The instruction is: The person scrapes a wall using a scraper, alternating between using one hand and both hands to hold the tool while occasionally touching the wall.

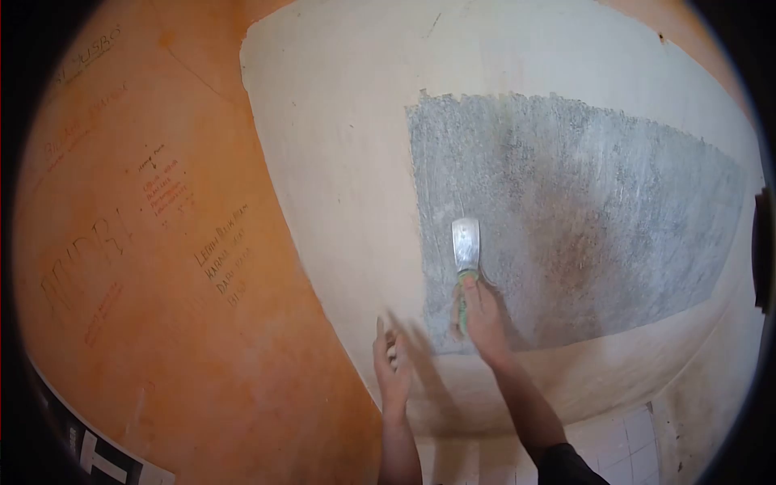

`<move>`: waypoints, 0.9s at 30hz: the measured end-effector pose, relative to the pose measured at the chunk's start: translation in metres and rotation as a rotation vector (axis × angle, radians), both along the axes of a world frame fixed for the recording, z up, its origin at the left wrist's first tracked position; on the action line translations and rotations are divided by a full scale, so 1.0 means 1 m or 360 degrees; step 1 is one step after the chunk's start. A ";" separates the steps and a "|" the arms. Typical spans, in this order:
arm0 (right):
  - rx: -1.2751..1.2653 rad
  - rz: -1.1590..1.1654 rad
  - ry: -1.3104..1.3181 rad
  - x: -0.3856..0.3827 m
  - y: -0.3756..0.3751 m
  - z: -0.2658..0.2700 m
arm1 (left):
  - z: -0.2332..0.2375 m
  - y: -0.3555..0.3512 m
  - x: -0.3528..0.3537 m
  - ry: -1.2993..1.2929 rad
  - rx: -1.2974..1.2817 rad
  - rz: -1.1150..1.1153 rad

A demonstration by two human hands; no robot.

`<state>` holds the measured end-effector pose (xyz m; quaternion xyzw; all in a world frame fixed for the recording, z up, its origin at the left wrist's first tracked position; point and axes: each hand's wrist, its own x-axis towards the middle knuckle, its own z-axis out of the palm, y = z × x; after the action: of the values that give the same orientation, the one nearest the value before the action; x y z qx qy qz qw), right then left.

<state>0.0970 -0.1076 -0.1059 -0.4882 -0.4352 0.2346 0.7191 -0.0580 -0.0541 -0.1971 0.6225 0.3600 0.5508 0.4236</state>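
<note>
My right hand (482, 315) is closed round the green handle of a putty knife (466, 242). Its broad metal blade points up, over the grey patch (582, 202) on the wall; whether it touches the surface cannot be told. Lower and to the left, my left hand (393, 364) is raised in front of the pale wall area (339, 178), near the patch's lower left corner. One finger stands up and the others are loosely curled, apart from it, with no tool seen in them.
An orange wall (242, 364) with handwriting fills the left side. White tiles (630, 444) show at the bottom right. A dark object (762, 250) stands at the right edge, and a black and white item (101, 453) lies at the lower left.
</note>
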 end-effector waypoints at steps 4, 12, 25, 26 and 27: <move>0.0020 0.0341 0.0272 0.002 -0.008 0.088 | -0.092 0.026 -0.020 0.0025 -0.0138 0.0059; 0.0144 0.0163 0.0044 -0.011 0.015 0.180 | -0.149 0.053 0.006 -0.0029 -0.0161 -0.0259; 0.0146 0.0284 0.0012 -0.018 0.022 0.181 | -0.142 0.057 -0.006 0.0047 -0.0170 -0.0153; 0.0137 0.0283 0.0008 -0.017 0.019 0.161 | -0.142 0.060 -0.014 0.0042 -0.0178 -0.0154; 0.0101 0.0307 0.0058 -0.015 0.019 0.141 | -0.131 0.067 -0.021 -0.0013 -0.0166 -0.0007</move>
<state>0.0824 -0.0883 0.0354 -0.4167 -0.4742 0.2978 0.7161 -0.0791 0.0127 -0.3280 0.5982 0.3851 0.5329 0.4581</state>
